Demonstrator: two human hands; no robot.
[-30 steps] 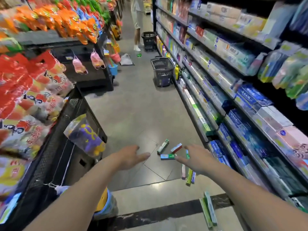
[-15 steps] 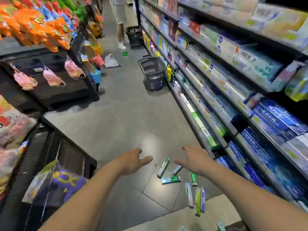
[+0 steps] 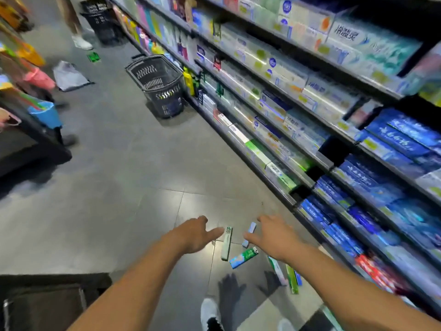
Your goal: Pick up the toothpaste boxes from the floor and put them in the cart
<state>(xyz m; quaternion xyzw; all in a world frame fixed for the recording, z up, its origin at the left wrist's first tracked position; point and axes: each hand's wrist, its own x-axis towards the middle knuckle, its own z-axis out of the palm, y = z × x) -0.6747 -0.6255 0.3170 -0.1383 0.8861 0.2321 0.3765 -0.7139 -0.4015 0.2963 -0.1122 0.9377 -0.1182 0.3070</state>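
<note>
We see a white-and-green box, a blue-and-green box, a black patterned basket and grey floor tiles.

Both hands reach down over the grey floor, fingers relaxed, holding nothing. The left hand and right hand hover above scattered toothpaste boxes. A black basket stands beside the shelves.
</note>
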